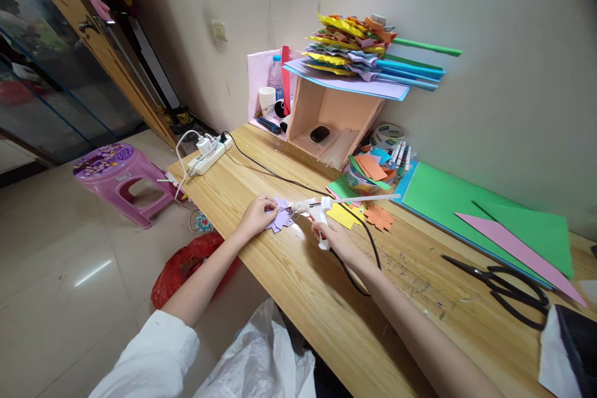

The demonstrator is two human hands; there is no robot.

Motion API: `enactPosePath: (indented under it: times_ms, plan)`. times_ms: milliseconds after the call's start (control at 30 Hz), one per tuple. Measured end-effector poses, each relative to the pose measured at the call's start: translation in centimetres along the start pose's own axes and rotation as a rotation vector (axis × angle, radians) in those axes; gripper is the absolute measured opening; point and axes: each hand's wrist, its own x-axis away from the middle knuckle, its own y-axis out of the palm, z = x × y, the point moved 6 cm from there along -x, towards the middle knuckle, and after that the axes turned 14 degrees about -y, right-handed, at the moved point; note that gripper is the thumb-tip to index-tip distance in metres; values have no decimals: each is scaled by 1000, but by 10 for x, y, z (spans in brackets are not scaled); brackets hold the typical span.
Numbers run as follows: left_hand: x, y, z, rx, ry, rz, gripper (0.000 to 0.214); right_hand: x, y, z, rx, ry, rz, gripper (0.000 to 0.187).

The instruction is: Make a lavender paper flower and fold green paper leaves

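My right hand [332, 237] is wrapped round the handle of a white hot glue gun [319, 211], with a long glue stick [366, 198] sticking out of its back. The gun's nozzle points left, at a purple paper flower [281, 219] near the table's front edge. My left hand [259, 214] pinches the flower's left side between thumb and fingers. Whether the nozzle touches the paper I cannot tell. Just right of the gun lie a yellow paper piece [344, 216] and an orange paper flower [379, 217].
Black scissors [501, 283] lie at the right beside green sheets [485, 211]. A black cord [289, 180] crosses the table from a power strip [209, 155]. Paper flowers [347, 43] are piled on a box [336, 109]; a tub of scraps [368, 177] stands in front.
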Motion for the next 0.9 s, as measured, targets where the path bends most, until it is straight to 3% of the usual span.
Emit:
enactPosePath:
  times_ms: [333,533,900]
  plan:
    - [1,0,-1,20,-14,1,15,4,-7,-6,-65,59,-53,29]
    - [1,1,-3,34,-28,-29,15,5,-16,8,-140,86,-55,33]
    - [-3,6,-5,-35,-110,15,13,12,-9,23,-379,114,5,45]
